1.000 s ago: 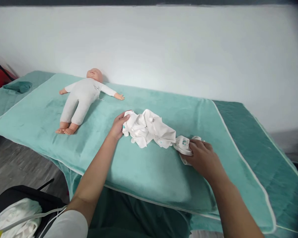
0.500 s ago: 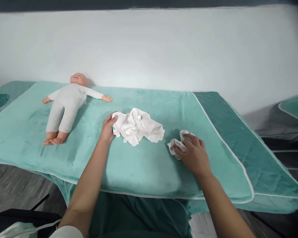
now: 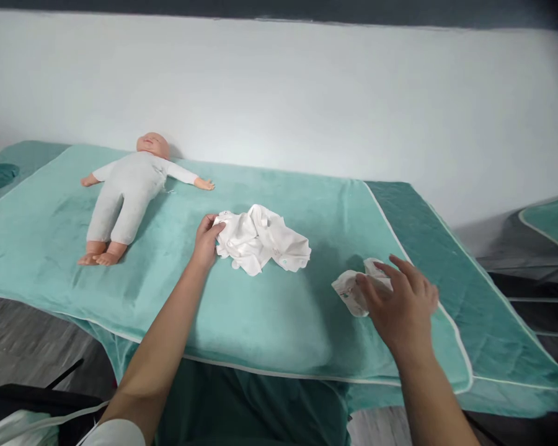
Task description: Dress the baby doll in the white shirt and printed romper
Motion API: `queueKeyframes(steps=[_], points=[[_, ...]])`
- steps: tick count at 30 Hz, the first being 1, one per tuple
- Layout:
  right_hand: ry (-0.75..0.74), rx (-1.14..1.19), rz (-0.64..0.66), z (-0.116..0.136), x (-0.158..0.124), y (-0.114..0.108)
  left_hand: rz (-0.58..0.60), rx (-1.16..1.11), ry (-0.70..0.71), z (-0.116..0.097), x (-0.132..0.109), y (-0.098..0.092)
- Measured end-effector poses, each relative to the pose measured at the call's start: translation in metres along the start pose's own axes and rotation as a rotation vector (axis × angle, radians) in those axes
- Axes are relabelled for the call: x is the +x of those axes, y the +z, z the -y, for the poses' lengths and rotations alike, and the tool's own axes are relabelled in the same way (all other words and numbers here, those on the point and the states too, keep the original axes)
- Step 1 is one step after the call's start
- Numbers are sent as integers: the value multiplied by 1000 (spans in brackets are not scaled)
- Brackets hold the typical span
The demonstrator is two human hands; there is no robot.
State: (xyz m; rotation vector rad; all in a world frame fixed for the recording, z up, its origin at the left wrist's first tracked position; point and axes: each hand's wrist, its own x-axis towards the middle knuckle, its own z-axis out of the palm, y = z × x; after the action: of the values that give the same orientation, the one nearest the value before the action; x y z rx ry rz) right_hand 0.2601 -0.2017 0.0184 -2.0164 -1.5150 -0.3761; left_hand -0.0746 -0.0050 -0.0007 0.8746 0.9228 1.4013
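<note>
A crumpled white baby garment (image 3: pixel 260 238) with small printed marks lies in the middle of the teal cover (image 3: pixel 270 328). My left hand (image 3: pixel 206 240) pinches its left edge between thumb and fingers. Farther right, a smaller bunched white cloth piece (image 3: pixel 353 291) with faint prints rests on the cover. Over it is my right hand (image 3: pixel 402 303), fingers spread and thumb against the cloth; part of the cloth is hidden behind the hand. On the left a baby doll (image 3: pixel 128 192) in a white cloth body lies on its back, arms stretched out, apart from both hands.
Behind the bed stands a white wall (image 3: pixel 279 93). Darker teal fabric (image 3: pixel 465 297) covers the bed's right end. Another teal-covered surface (image 3: pixel 553 226) shows at the far right. A black item with pale cloth (image 3: pixel 30 427) sits low at the left.
My right hand has moved right with the small cloth piece, and its fingers have spread. The left hand keeps its hold on the garment. The view has tilted slightly.
</note>
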Motion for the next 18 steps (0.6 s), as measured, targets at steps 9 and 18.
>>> queueKeyframes(steps=[9,18], points=[[-291,677,157,148,71,20,339,186,295,-88,-26,8],[-423,790,468,215,133,18,427,457,400,-176,-58,11]])
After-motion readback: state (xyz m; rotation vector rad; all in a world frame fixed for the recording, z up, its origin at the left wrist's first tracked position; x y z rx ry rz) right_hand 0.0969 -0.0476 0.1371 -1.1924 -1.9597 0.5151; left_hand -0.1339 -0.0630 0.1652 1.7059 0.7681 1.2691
